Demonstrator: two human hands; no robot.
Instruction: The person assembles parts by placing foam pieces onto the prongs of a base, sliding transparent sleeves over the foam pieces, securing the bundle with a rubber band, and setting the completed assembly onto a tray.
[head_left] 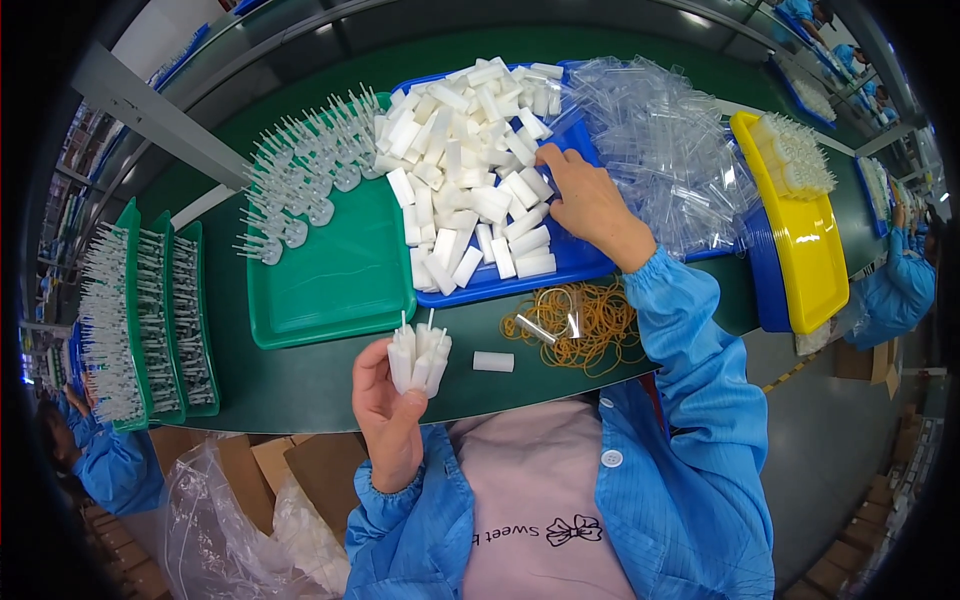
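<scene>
Left grip [390, 420] wraps snugly round a bundle of white, thin-stemmed pieces [420, 355] in front of the blue tray [580, 262]; matte white cylinders [455, 165] heap inside it; loopy rubber bands [605, 330] tangle before it; right grip [592, 205], half-curled at its right side, hold unclear; glossy clear plastic pieces [660, 150] right of it.

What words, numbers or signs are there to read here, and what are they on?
Pink shirt: dark lettering, upside down here, beside a bow drawing; I won't copy the words out.
Shelves and boxes near the picture's edges: any print there is too small to read.
White pieces and green tray: I see no writing.
</scene>
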